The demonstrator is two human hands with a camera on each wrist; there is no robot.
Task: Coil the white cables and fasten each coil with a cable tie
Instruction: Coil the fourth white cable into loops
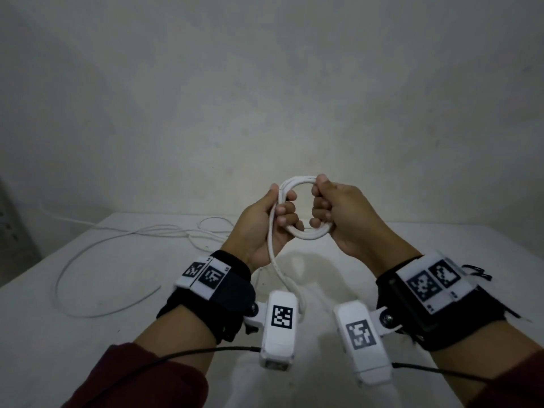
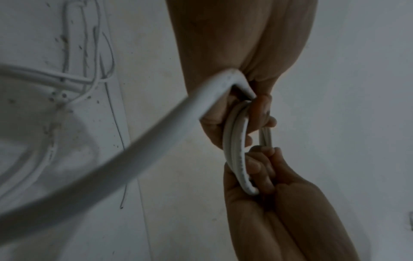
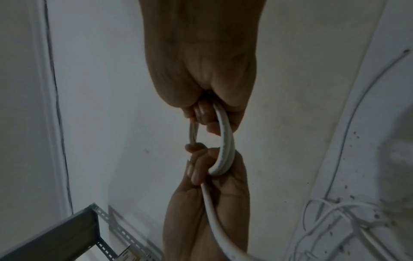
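A white table (image 1: 441, 260) lies below the fingers (image 1: 284, 209), its top flecked with dark specks (image 3: 355, 136). Behind the fingers rises a plain, pale wall (image 1: 265, 83). Far off to their left stands a grey slotted-angle metal rack (image 3: 67, 234) with rows of punched holes along its edges. A small pale label (image 3: 126, 254) sits on the rack, its print too blurred to read.

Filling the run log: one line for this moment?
step: coiling | left hand: grips coil | right hand: grips coil | tail: hanging | tie: not visible
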